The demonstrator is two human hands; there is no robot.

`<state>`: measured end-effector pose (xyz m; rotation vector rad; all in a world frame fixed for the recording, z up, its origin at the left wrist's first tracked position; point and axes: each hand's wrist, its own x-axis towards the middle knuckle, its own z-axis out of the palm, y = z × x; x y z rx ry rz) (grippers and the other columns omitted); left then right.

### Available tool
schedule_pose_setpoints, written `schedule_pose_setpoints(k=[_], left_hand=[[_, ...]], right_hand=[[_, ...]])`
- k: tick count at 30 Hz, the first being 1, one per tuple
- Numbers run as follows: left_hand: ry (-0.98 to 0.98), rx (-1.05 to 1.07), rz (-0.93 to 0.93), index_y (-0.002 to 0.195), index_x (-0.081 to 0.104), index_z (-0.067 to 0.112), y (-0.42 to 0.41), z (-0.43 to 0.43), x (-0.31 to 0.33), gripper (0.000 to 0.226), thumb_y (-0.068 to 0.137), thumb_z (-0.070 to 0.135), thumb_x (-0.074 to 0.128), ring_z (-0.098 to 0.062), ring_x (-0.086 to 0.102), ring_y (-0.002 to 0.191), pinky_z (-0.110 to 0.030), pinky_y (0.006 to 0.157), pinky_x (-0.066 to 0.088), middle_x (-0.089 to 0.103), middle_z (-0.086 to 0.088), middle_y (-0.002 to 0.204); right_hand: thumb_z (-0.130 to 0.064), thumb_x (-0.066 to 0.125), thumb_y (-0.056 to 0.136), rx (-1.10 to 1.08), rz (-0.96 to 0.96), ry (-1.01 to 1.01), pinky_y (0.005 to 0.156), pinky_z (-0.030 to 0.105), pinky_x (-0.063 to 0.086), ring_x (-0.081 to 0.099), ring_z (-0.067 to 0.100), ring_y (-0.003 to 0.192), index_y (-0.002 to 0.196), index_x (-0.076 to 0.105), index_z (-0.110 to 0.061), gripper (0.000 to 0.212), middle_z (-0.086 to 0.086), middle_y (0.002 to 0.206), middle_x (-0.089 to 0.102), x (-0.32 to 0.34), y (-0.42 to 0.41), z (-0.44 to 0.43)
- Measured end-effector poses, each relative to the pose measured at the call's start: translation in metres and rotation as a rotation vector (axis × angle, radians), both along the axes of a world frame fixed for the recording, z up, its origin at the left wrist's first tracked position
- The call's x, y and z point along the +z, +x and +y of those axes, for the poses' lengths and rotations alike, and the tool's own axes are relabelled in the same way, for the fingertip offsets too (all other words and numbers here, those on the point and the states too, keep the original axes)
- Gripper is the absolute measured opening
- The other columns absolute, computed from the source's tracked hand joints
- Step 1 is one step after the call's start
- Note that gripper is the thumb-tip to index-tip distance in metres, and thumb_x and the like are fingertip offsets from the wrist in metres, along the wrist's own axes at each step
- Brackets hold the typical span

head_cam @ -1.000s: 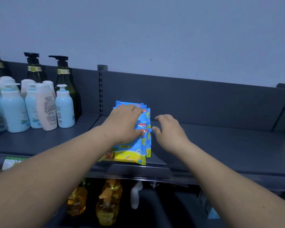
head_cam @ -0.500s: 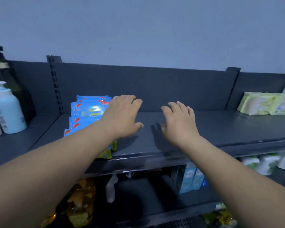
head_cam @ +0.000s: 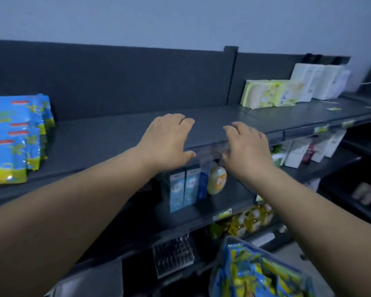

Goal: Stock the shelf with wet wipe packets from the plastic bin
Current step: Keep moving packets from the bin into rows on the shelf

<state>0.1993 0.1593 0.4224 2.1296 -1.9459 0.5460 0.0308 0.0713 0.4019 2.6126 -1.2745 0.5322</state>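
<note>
While left hand (head_cam: pixel 167 143) and right hand (head_cam: pixel 247 147) hover, grip released, over dark grey metal shelf (head_cam: pixel 116 136): best gather blue-yellow plastic wet wipe packets (head_cam: pixel 255 275) below it squarely.

A shop — dark shelving (head_cam: pixel 120 133) with price tags (head_cam: pixel 321 129), packaged goods (head_cam: pixel 268 93).

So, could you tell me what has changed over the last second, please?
The left hand has lifted off the stacked wet wipe packets and moved right. It and the right hand now hover empty over the shelf edge. The plastic bin has come into view. The stack stays put.
</note>
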Motion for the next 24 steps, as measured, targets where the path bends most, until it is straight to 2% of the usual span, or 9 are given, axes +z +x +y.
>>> schedule_pose_setpoints(k=[4, 11, 18, 24], left_hand=[[0.069, -0.073, 0.041, 0.139, 0.039, 0.016, -0.054, -0.037, -0.025, 0.075, 0.08, 0.055, 0.062, -0.025, 0.044, 0.124, -0.041, 0.105, 0.036, 0.048, -0.004, 0.133], [0.194, -0.164, 0.094, 0.142, 0.035, 0.015, -0.13, -0.081, -0.077, 0.075, 0.082, 0.051, 0.061, -0.026, 0.038, 0.131, -0.039, 0.109, 0.03, 0.042, -0.006, 0.142], [0.297, -0.216, 0.144, 0.143, 0.037, 0.013, -0.176, -0.103, -0.138, 0.079, 0.081, 0.054, 0.063, -0.028, 0.042, 0.128, -0.039, 0.104, 0.038, 0.045, -0.009, 0.14], [0.465, -0.248, 0.174, 0.141, 0.035, 0.015, -0.2, -0.119, -0.197, 0.073, 0.084, 0.054, 0.06, -0.028, 0.042, 0.128, -0.039, 0.104, 0.037, 0.042, -0.008, 0.141]], right_hand=[[-0.037, 0.053, 0.091, -0.092, 0.05, 0.061, 0.107, 0.044, 0.028, 0.033, 0.033, 0.133, 0.14, 0.036, -0.015, 0.057, 0.009, 0.148, 0.032, -0.024, -0.063, -0.021], [-0.034, 0.052, 0.092, -0.181, 0.056, 0.175, 0.105, 0.044, 0.029, 0.036, 0.032, 0.13, 0.138, 0.04, -0.016, 0.051, 0.008, 0.143, 0.038, -0.073, -0.146, -0.042], [-0.035, 0.052, 0.091, -0.261, 0.075, 0.311, 0.101, 0.045, 0.033, 0.04, 0.034, 0.125, 0.136, 0.042, -0.016, 0.049, 0.009, 0.137, 0.043, -0.133, -0.2, -0.054], [-0.037, 0.054, 0.092, -0.333, 0.096, 0.447, 0.102, 0.043, 0.034, 0.041, 0.033, 0.125, 0.135, 0.042, -0.016, 0.05, 0.008, 0.136, 0.043, -0.194, -0.234, -0.053]])
